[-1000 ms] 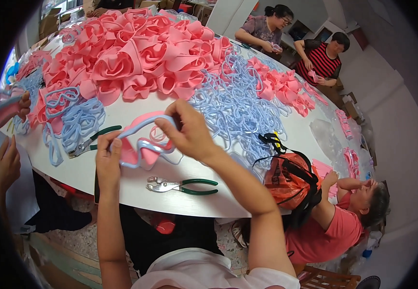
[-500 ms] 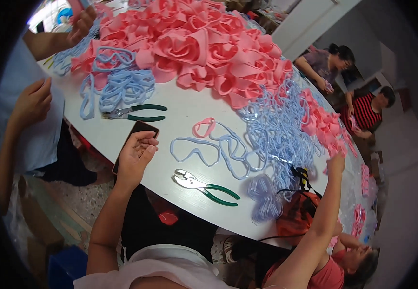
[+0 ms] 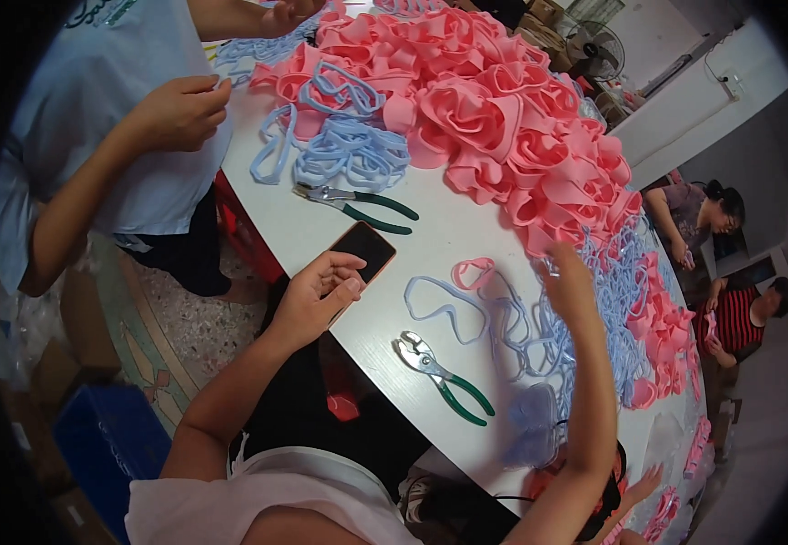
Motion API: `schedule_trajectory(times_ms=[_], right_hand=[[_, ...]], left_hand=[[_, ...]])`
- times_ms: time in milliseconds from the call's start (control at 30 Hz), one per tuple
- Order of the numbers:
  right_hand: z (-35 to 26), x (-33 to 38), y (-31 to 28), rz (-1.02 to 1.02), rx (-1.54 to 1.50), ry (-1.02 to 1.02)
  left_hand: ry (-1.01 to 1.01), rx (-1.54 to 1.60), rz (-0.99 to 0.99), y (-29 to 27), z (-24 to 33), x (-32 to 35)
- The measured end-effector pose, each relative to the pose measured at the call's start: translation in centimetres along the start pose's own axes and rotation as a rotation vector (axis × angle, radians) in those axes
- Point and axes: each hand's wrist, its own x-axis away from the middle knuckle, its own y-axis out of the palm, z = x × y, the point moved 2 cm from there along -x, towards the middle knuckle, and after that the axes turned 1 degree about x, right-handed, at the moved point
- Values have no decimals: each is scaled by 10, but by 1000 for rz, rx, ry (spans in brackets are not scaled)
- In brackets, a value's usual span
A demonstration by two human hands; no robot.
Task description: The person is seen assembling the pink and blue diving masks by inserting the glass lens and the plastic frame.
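1. At the near edge of the pink pile [image 3: 489,118], head view: right hand [image 3: 570,283] sits where pile meets blue cords [image 3: 625,300]. Its fingertips are mostly hidden; can't tell whether they pinch anything.
2. Left hand [image 3: 319,292]: fingers loosely curled, thumb apart, nothing visibly gripped. Overlaps the lower end of the phone [image 3: 366,250]; contact unclear.
3. Pile covers the far part of the desk [image 3: 435,227], curled pieces heaped on each other. Cords tangle to its right, partly behind the right forearm.
4. Between the hands: blue loop [image 3: 448,309], small pink loop [image 3: 480,264] just beyond it, near pliers [image 3: 426,361] on the near side. Far pliers [image 3: 330,193] lie between phone and blue bundle [image 3: 353,154].
5. My read: pieces look soft, floppy. Pinch one edge of one piece; don't grab a fistful.
6. Cords probably snag. Lift straight up before moving sideways.
7. Phone is close to the desk edge; a stray wrist could knock it. Better to keep left hand clear of it.
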Motion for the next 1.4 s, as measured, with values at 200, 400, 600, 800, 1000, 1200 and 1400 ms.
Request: schedule_trajectory(times_ms=[200,400,600,800,1000,1200,1400], right_hand=[[-158,-93,101,54,-245,-433],[-169,-137,128,-34,-168,-396],[-159,-132,61,-153,-816,-44],[-171,-47,22,-133,-449,-587],[-149,-59,25,-240,-885,-265],[-25,-168,83,388,-554,214],[-27,-207,89,317,-333,452]], left_hand=[[-19,24,18,-17,6,13],[-14,26,68,-43,11,19],[-159,305,0,-79,-6,4],[-304,987,-119,-57,5,-54],[-192,815,-2,-65,-8,-55],[-147,704,112,-44,4,-41],[-97,625,162,-64,5,-23]])
